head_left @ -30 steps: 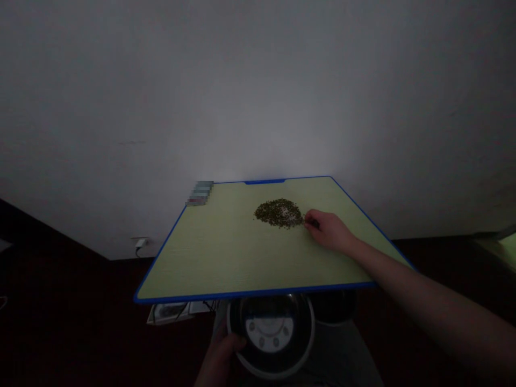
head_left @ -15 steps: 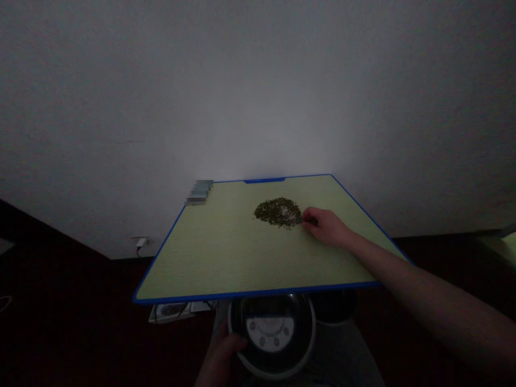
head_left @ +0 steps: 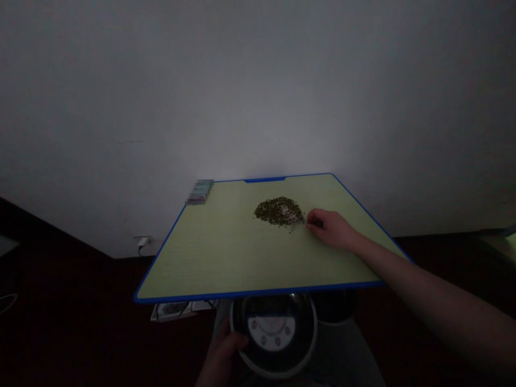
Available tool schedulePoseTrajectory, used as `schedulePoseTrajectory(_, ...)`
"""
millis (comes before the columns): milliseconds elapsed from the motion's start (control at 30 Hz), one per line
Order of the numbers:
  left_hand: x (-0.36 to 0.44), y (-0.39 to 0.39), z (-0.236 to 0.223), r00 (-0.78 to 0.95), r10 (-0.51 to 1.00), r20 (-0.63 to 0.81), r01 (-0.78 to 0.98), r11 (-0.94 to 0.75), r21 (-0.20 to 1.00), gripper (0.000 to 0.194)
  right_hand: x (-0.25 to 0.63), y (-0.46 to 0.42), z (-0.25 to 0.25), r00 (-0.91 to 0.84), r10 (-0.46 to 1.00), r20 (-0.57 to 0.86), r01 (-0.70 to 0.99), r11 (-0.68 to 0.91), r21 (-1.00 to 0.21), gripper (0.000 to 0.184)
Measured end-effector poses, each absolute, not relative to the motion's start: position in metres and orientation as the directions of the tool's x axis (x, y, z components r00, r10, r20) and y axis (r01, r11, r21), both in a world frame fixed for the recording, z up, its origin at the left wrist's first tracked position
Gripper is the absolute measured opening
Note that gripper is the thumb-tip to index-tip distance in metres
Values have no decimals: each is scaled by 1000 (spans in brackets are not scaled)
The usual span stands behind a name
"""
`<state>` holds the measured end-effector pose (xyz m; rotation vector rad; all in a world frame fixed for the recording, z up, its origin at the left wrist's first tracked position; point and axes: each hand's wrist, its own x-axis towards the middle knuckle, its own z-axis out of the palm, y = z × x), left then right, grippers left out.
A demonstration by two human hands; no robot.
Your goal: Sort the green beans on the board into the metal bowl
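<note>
A pale green table (head_left: 226, 252) with a blue edge carries a small heap of dark green grains mixed with some white ones (head_left: 279, 210). My right hand (head_left: 328, 228) rests on the table just right of the heap, its fingertips pinched together at the heap's edge; what they pinch is too small to make out. Below the table's front edge, my left hand (head_left: 221, 353) grips the rim of a round metal bowl (head_left: 274, 334) held under the table.
A white wall rises behind the table. A small blurred object (head_left: 199, 192) sits at the table's far left corner. A wall plug (head_left: 141, 242) shows low on the left. The floor around is dark.
My right hand has drawn slightly to the right, away from the heap, fingers still pinched. The left hand and bowl have barely moved.
</note>
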<state>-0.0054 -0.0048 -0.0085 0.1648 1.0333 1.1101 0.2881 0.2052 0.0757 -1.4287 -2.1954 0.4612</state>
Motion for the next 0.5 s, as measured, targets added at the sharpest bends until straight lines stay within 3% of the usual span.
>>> schedulePoseTrajectory(500, 3, 0, 3, 55, 824, -564, -663, 452, 596, 49, 259, 186, 78, -399, 902, 165, 716, 419, -558, 2)
